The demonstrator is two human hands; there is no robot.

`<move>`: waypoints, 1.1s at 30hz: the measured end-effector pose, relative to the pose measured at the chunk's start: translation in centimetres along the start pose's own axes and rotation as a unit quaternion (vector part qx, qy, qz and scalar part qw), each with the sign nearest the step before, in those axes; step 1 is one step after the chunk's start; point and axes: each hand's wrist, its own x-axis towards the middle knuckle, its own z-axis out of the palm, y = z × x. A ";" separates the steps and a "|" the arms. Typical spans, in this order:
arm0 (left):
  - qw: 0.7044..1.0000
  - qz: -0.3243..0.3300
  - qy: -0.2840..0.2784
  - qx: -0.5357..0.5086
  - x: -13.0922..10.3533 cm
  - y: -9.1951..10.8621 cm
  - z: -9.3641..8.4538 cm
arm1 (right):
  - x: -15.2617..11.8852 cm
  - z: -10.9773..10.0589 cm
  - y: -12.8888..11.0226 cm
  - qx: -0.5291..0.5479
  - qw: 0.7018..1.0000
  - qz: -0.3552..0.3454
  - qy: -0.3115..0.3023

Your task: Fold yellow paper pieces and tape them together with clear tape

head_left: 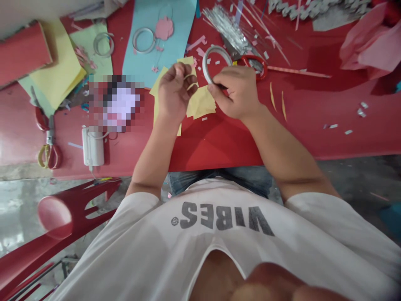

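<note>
My right hand (pixel 236 90) grips a narrow roll of whitish tape (pixel 205 67) by its lower edge, thumb in front. To its left is my left hand (pixel 177 90), palm turned up, with thumb and index finger pressed together and the other fingers loosely curled. Whatever that pinch may hold is too small to make out. Yellow paper pieces (pixel 202 102) with cut edges lie on the red table (pixel 216 146) beneath and between both hands. Just behind my right hand are red-handled scissors (pixel 263 69), partly covered by it.
Silvery strips (pixel 225 25), a pink pencil-like stick (pixel 300 72) and paper scraps lie farther back. Blue paper (pixel 134 62) carries another tape roll (pixel 144 40). Left are more scissors (pixel 49 138), a white power bank (pixel 93 146) and a blurred-out device (pixel 120 104). A red chair (pixel 78 205) stands at the near left.
</note>
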 end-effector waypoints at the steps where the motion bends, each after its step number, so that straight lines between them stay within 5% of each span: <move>1: 1.000 0.007 0.019 -0.010 0.2 0.3 -0.2 | 0.2 -0.4 0.4 -0.014 1.000 0.012 -0.002; 6: 0.994 -0.001 0.080 0.072 0.9 -0.4 -1.5 | 1.2 -0.6 4.7 -0.100 0.991 0.092 0.023; 9: 0.986 0.021 0.026 0.163 1.5 -2.3 -2.7 | 1.5 0.3 6.6 -0.109 0.985 0.125 0.056; 12: 0.977 0.040 -0.014 0.208 1.7 -3.7 -3.1 | 1.3 0.4 5.4 -0.066 0.982 0.085 0.154; 19: 0.965 0.085 -0.053 0.243 0.1 -3.6 -0.2 | -0.1 0.2 -0.5 0.099 0.970 -0.004 0.222; 24: 0.956 0.133 -0.098 0.242 -0.4 -4.1 0.2 | -0.3 1.6 0.1 0.129 0.961 -0.027 0.241; 33: 0.938 0.141 -0.052 0.312 -1.2 -2.7 1.1 | -0.4 1.9 0.2 0.117 0.965 -0.016 0.234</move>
